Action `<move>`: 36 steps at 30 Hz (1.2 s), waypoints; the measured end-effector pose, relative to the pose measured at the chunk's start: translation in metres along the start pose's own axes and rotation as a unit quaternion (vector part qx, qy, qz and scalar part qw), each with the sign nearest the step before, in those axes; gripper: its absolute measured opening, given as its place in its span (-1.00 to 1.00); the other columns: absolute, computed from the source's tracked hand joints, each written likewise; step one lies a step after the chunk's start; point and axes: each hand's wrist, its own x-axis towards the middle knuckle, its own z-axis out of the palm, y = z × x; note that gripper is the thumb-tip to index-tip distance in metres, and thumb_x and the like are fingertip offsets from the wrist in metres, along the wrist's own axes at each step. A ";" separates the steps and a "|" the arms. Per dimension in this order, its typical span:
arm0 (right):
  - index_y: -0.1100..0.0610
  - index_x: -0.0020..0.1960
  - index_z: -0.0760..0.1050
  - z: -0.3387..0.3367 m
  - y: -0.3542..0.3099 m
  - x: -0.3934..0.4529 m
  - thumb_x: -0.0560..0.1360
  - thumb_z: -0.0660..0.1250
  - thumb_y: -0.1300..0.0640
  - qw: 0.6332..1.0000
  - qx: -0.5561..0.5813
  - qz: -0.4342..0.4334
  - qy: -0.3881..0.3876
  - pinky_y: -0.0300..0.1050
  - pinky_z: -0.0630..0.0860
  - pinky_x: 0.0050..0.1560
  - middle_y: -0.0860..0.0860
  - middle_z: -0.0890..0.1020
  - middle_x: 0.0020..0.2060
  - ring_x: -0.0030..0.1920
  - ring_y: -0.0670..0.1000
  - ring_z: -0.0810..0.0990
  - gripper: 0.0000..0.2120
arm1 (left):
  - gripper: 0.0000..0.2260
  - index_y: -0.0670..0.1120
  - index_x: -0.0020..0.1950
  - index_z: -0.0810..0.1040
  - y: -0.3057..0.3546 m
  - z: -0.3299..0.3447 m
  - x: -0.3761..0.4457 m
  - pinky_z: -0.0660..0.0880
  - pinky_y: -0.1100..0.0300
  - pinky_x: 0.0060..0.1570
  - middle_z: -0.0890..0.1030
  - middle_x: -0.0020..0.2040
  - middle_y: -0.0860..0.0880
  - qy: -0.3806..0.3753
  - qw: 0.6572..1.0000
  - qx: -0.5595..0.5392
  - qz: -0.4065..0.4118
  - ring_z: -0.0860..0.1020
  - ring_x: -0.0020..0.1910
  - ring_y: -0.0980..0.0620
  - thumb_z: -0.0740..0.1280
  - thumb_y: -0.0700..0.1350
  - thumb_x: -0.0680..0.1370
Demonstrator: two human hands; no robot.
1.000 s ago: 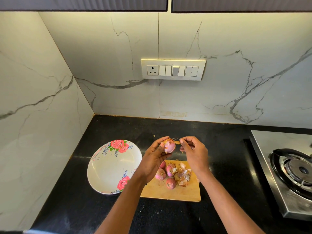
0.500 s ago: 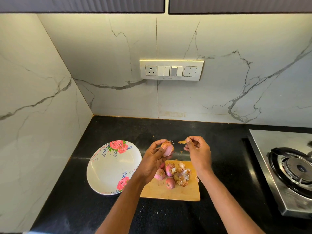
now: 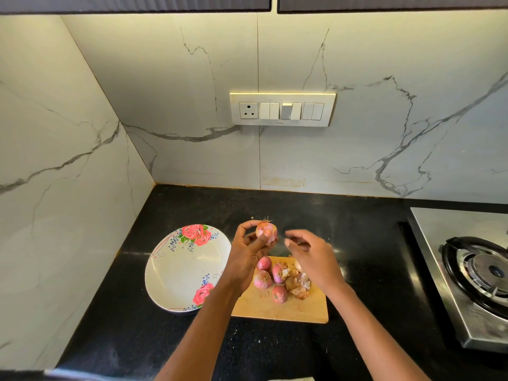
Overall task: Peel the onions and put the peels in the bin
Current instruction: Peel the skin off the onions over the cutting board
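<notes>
Above a black kitchen counter [image 3: 275, 350], the left hand [image 3: 247, 257] grips a small, partly peeled red onion [image 3: 266, 231] with its thumb across the front. The right hand [image 3: 313, 257], just right of it, is blurred with loosely spread fingers; whether it pinches any peel cannot be told. Below them, a wooden chopping board [image 3: 277, 309] holds four unpeeled onions [image 3: 270, 279] and loose peels [image 3: 298, 284], with a floral plate [image 3: 178, 270] to its left.
</notes>
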 end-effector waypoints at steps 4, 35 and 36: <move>-0.02 0.26 0.61 -0.001 -0.025 0.001 0.54 0.47 0.05 0.997 0.057 -0.055 -0.021 -0.40 0.56 0.03 -0.21 0.69 0.05 0.05 -0.28 0.64 -0.71 | -0.62 0.03 0.29 0.53 -0.002 0.000 0.000 0.60 0.02 0.21 0.65 0.21 0.02 0.002 0.997 0.064 0.030 0.62 0.23 -0.02 0.49 0.01 0.49; 0.04 -0.08 0.62 0.005 -0.015 -0.005 0.46 0.54 0.04 0.988 0.120 -0.009 0.096 -0.27 0.60 -0.13 -0.12 0.69 -0.20 -0.13 -0.16 0.67 -0.87 | -0.62 0.01 0.27 0.46 0.007 0.000 -0.007 0.58 0.06 0.21 0.66 0.20 0.06 -0.063 0.981 0.167 0.074 0.63 0.23 0.02 0.46 0.01 0.51; 0.03 -0.08 0.62 0.002 -0.011 -0.002 0.47 0.53 0.06 0.988 0.121 0.006 0.098 -0.25 0.60 -0.12 -0.12 0.69 -0.20 -0.12 -0.17 0.66 -0.89 | -0.60 0.01 0.29 0.47 0.007 -0.001 -0.007 0.58 0.03 0.22 0.65 0.22 0.04 -0.069 0.983 0.159 0.067 0.63 0.24 0.00 0.46 0.04 0.51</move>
